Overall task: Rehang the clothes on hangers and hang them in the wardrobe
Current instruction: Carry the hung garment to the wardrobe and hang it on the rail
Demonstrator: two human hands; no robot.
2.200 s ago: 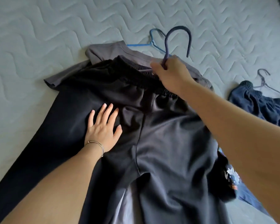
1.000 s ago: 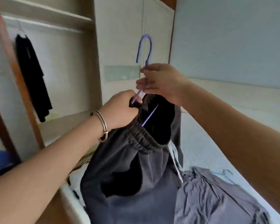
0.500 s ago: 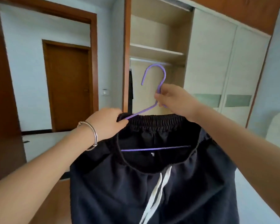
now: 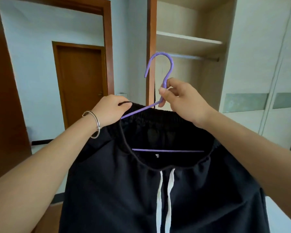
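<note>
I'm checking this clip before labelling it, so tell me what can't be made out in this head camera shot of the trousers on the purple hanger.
- Black trousers: legs cut off by the bottom edge.
- Purple hanger: right shoulder hidden behind the right hand; left end hidden under the left hand and waistband.
- Wardrobe rail: left part hidden by the hook and door frame.
- Dark strip at the wardrobe's left edge: too little shows to identify.

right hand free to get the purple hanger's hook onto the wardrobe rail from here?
Probably yes. The right hand holds the purple plastic hanger by its neck, hook up, and the metal wardrobe rail beyond looks bare with nothing between.
</note>
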